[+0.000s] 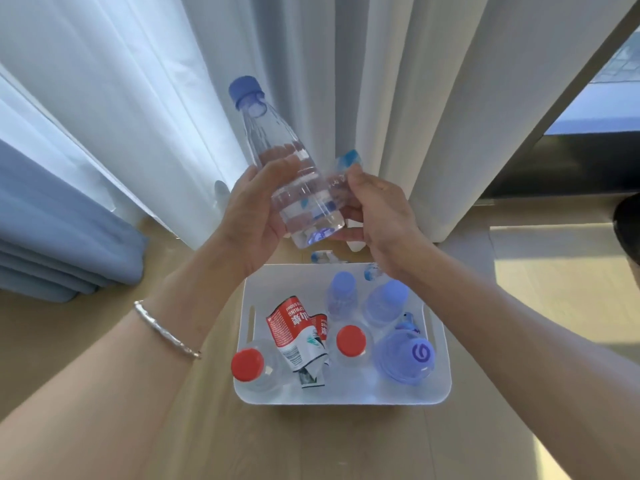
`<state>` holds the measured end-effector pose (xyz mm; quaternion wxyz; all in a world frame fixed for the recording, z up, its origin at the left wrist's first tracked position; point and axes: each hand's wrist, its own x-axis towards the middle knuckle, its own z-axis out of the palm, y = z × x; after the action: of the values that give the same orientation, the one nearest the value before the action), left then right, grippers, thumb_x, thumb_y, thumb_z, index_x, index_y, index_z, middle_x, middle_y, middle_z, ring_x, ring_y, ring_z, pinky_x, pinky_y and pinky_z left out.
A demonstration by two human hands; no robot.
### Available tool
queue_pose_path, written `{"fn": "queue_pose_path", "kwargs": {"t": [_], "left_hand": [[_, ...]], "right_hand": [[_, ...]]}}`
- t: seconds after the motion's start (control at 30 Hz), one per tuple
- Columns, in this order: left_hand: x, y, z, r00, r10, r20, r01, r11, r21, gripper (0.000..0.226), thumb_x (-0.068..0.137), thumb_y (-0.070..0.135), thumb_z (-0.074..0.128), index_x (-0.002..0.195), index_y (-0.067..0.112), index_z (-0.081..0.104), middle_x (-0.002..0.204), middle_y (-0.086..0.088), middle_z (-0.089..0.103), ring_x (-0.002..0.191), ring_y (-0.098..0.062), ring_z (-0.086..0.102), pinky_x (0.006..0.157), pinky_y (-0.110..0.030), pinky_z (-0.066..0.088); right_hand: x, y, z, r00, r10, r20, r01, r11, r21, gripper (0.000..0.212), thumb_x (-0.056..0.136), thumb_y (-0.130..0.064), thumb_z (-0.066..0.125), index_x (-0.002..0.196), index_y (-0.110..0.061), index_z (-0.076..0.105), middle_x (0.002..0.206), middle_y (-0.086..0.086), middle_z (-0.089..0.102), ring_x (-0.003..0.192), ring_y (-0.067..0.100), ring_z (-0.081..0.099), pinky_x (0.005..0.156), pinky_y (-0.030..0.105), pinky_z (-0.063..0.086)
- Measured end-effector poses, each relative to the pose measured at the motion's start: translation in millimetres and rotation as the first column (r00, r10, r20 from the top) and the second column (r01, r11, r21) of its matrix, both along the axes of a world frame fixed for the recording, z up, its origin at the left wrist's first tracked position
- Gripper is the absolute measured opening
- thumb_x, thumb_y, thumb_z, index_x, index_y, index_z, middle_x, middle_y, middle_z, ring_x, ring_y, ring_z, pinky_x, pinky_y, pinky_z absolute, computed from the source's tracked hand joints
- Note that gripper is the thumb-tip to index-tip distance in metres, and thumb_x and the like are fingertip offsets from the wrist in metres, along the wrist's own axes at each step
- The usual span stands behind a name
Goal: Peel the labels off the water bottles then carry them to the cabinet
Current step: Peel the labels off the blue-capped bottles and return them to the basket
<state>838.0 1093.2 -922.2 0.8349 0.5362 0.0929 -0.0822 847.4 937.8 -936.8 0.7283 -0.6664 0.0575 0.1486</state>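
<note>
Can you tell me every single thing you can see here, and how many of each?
held bottle: one, clear with a blue cap, tilted above the bin
peeled label: one, clear with blue and white, beside the held bottle
bin: one, white, on the floor
red-capped bottles: two, clear, upright in the bin
lavender-capped bottles: three, clear, on the bin's right side
crumpled labels: red and white, in the bin; count unclear
label scraps: two, blue and white, at the bin's far edge
curtains: white behind, blue at the left
floor: light wood
bracelet: one, silver, on the left wrist
left grip: holds the held bottle
right grip: pinches the peeled label
</note>
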Motion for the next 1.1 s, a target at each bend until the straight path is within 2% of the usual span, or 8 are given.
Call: {"fn": "queue_pose_path", "kwargs": {"t": [0.13, 0.23, 0.37, 0.5, 0.6, 0.73, 0.93, 1.1], "left_hand": [[1.1, 5.2, 9.2, 0.997, 0.059, -0.053, -0.058, 0.998, 0.021, 0.022, 0.073, 0.019, 0.066, 0.095, 0.019, 0.063, 0.081, 0.002, 0.071, 0.087, -0.015, 0.071, 0.073, -0.045, 0.059], [-2.6, 4.0, 16.4, 0.975, 0.185, -0.125, -0.163, 0.972, 0.168, 0.054, 0.068, 0.025, 0.078, 0.115, 0.011, 0.056, 0.096, -0.003, 0.07, 0.094, -0.019, 0.071, 0.083, -0.048, 0.057], [-10.2, 1.0, 14.5, 0.946, 0.292, -0.139, -0.254, 0.937, 0.24, 0.053, 0.073, 0.028, 0.082, 0.117, 0.014, 0.056, 0.096, -0.004, 0.072, 0.068, -0.008, 0.073, 0.048, -0.021, 0.051], [-14.6, 0.4, 16.6, 0.929, 0.337, -0.154, -0.311, 0.935, 0.171, 0.056, 0.076, 0.016, 0.08, 0.121, 0.01, 0.048, 0.102, -0.012, 0.068, 0.062, -0.013, 0.073, 0.048, -0.025, 0.053], [-12.7, -0.8, 17.0, 0.923, 0.364, -0.122, -0.339, 0.922, 0.187, 0.057, 0.076, 0.015, 0.078, 0.123, 0.006, 0.048, 0.103, -0.014, 0.066, 0.065, -0.015, 0.072, 0.05, -0.025, 0.053], [-9.6, -6.6, 13.3, 0.936, 0.344, -0.075, -0.315, 0.913, 0.259, 0.06, 0.074, 0.021, 0.08, 0.122, 0.01, 0.047, 0.112, -0.014, 0.065, 0.083, -0.021, 0.073, 0.058, -0.03, 0.056], [-5.2, -6.1, 17.6, 0.948, 0.315, -0.046, -0.298, 0.928, 0.222, 0.044, 0.073, 0.022, 0.081, 0.101, 0.025, 0.047, 0.108, -0.01, 0.066, 0.08, -0.017, 0.073, 0.066, -0.036, 0.059], [-6.5, 6.1, 17.4, 0.966, 0.254, -0.041, -0.24, 0.947, 0.212, 0.056, 0.07, 0.022, 0.083, 0.115, 0.023, 0.049, 0.116, -0.007, 0.064, 0.101, -0.02, 0.068, 0.072, -0.036, 0.059]], "right_hand": [[-1.2, 11.9, 4.8, 0.999, 0.03, 0.031, -0.029, 0.999, -0.017, 0.039, 0.1, -0.044, 0.04, 0.095, -0.019, 0.07, 0.083, -0.002, 0.075, 0.077, 0.015, 0.072, 0.067, 0.03, 0.059], [-5.9, 20.1, 10.4, 0.992, 0.053, 0.114, -0.044, 0.996, -0.079, 0.037, 0.098, -0.047, 0.042, 0.088, -0.026, 0.071, 0.082, -0.004, 0.075, 0.079, 0.014, 0.072, 0.072, 0.032, 0.059], [-16.4, 24.7, 9.5, 0.98, 0.104, 0.172, -0.079, 0.987, -0.142, 0.037, 0.095, -0.05, 0.047, 0.083, -0.026, 0.072, 0.08, -0.001, 0.075, 0.078, 0.017, 0.072, 0.078, 0.042, 0.059], [-26.5, 21.5, 8.6, 0.97, 0.174, 0.173, -0.152, 0.979, -0.132, 0.031, 0.091, -0.051, 0.052, 0.083, -0.028, 0.073, 0.085, -0.001, 0.076, 0.08, 0.018, 0.073, 0.083, 0.044, 0.058], [-29.1, 14.7, 11.0, 0.935, 0.278, 0.221, -0.24, 0.954, -0.182, 0.013, 0.088, -0.046, 0.062, 0.089, -0.036, 0.071, 0.086, -0.011, 0.075, 0.083, 0.008, 0.071, 0.081, 0.03, 0.057], [-34.1, 10.9, 13.2, 0.913, 0.318, 0.256, -0.251, 0.932, -0.262, 0.007, 0.082, -0.047, 0.069, 0.085, -0.043, 0.066, 0.074, -0.025, 0.07, 0.07, -0.009, 0.065, 0.054, 0.005, 0.043], [-32.2, 17.1, 10.1, 0.979, 0.151, 0.136, -0.137, 0.985, -0.103, 0.023, 0.091, -0.044, 0.058, 0.087, -0.027, 0.072, 0.091, 0.003, 0.075, 0.086, 0.021, 0.072, 0.084, 0.041, 0.057], [-24.7, 20.5, 12.6, 0.998, 0.056, 0.028, -0.058, 0.997, 0.053, 0.023, 0.096, -0.032, 0.054, 0.089, -0.018, 0.071, 0.088, 0.006, 0.075, 0.083, 0.022, 0.072, 0.068, 0.031, 0.058]]}}
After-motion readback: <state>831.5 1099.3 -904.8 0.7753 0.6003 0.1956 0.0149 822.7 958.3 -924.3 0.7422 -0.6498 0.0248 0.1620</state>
